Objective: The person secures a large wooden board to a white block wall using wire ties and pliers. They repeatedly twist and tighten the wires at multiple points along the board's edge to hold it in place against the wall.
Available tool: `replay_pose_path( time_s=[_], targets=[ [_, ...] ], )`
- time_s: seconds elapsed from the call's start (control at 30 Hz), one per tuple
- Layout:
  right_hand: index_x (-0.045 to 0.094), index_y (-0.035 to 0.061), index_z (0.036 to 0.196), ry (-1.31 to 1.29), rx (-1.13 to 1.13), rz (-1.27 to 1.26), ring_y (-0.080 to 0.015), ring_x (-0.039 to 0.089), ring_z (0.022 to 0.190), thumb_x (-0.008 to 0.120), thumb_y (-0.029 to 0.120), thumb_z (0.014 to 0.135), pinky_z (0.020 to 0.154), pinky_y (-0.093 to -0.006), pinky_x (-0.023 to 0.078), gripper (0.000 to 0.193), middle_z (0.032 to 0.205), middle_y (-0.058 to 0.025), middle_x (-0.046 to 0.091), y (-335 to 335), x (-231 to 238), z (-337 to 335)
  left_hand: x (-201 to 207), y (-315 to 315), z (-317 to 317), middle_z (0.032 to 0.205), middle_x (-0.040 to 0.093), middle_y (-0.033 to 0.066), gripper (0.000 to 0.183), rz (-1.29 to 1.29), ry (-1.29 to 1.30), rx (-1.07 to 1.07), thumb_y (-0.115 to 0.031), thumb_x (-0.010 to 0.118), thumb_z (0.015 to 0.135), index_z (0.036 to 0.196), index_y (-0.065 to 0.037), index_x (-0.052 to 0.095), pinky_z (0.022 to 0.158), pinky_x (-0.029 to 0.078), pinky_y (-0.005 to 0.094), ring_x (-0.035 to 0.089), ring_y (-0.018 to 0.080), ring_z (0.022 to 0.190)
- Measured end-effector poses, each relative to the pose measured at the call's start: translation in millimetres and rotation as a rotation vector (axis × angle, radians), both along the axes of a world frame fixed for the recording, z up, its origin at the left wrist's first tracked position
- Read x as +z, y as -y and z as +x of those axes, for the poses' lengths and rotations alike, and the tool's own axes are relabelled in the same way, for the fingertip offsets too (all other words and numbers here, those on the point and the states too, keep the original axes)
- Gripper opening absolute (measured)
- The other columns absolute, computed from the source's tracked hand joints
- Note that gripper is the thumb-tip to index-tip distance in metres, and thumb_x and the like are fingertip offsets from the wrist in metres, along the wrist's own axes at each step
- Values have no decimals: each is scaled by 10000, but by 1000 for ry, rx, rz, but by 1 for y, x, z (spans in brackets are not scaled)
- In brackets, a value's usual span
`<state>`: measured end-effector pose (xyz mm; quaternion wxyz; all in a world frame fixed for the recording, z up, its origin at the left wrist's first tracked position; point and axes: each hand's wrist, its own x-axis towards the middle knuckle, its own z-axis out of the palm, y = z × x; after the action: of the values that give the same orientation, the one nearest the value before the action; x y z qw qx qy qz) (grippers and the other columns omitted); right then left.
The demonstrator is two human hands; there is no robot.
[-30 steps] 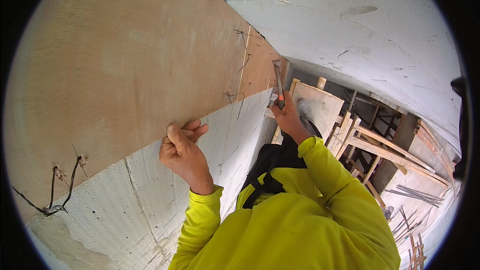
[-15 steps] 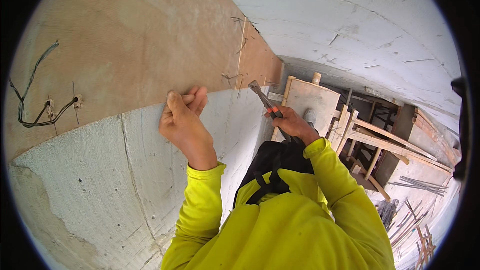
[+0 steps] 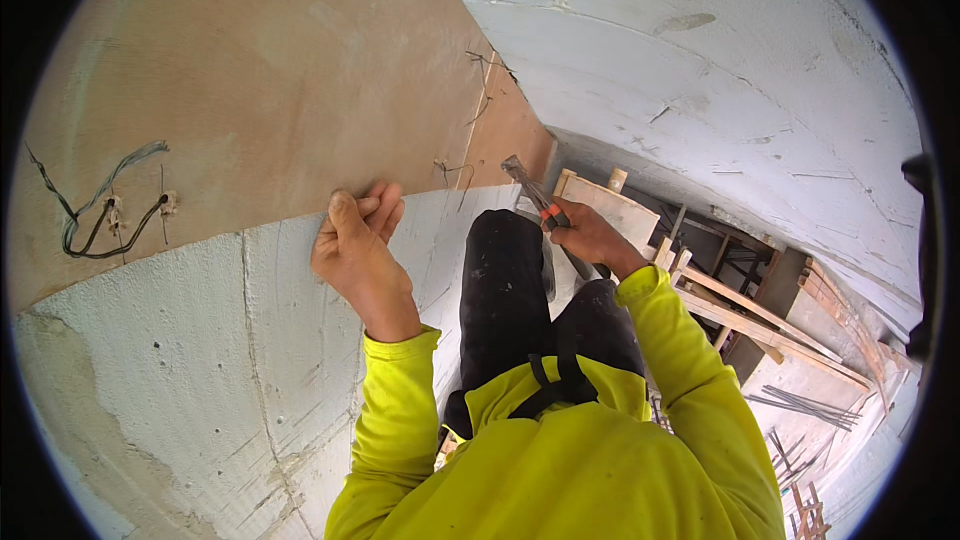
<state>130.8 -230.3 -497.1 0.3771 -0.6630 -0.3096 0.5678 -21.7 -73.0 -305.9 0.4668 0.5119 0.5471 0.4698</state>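
My left hand [image 3: 362, 265] is raised beside the lower edge of a brown plywood panel [image 3: 270, 80], with its fingers curled and the thumb against them. Whatever may lie in that pinch is hidden or too small to name. A pair of pincers [image 3: 527, 182] with a worn metal head and black-and-red handles is in my right hand [image 3: 597, 237], its head pointing up and away toward the panel's far end. Thin tie wires [image 3: 455, 173] stick out of the panel near the pincers. Dark twisted wire [image 3: 88, 253] loops from holes in the panel at the left.
Pale block wall [image 3: 190, 330] runs below the panel, and a grey-white concrete surface [image 3: 740, 70] rises at the right. My bent knee [image 3: 505, 260] is in front of me. Timber framing [image 3: 760, 315] and loose metal rods [image 3: 805, 405] lie lower down at the right.
My legs have come forward, with a knee now showing near the wall. My left hand has shifted slightly left and the right slightly lower; the pincers stay in the right hand.
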Motion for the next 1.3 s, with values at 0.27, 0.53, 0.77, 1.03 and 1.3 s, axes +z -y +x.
replay_pose_path(
  time_s=[0.27,0.53,0.77,1.03,1.3],
  targets=[
    [507,82,1385,141,90,-34,-355,650,954,583,103,842,876,-447,502,549,965,-229,657,-11,47,37,6,-1,7,864,716,216,343,1,8,30,-178,532,1029,798,59,618,729,624,362,742,269,756],
    [369,79,1527,418,310,276,-454,610,1083,573,23,789,951,-466,482,768,1174,-301,615,-55,32,47,-11,4,-10,923,720,212,306,53,-33,-24,-176,523,1033,890,72,630,716,622,340,742,265,749],
    [374,30,1510,410,394,173,-456,572,1171,559,9,790,987,-476,461,744,1253,-321,589,-52,51,48,-87,24,-4,1014,727,177,345,-255,-215,-115,-235,541,1030,1168,62,651,611,591,308,731,220,711],
    [414,9,1464,485,282,191,-482,598,1093,574,42,794,954,-505,480,689,1132,-312,626,-18,59,59,-148,-5,33,1018,720,212,442,-36,-1139,-77,-337,678,864,1143,5,708,928,523,447,711,378,883],
    [467,57,1457,331,212,176,-389,651,922,555,0,790,877,-431,500,675,961,-230,674,-10,69,47,-166,-17,8,945,723,227,259,-43,-703,-81,-255,657,844,957,-54,774,837,541,436,700,393,928]
  ],
)
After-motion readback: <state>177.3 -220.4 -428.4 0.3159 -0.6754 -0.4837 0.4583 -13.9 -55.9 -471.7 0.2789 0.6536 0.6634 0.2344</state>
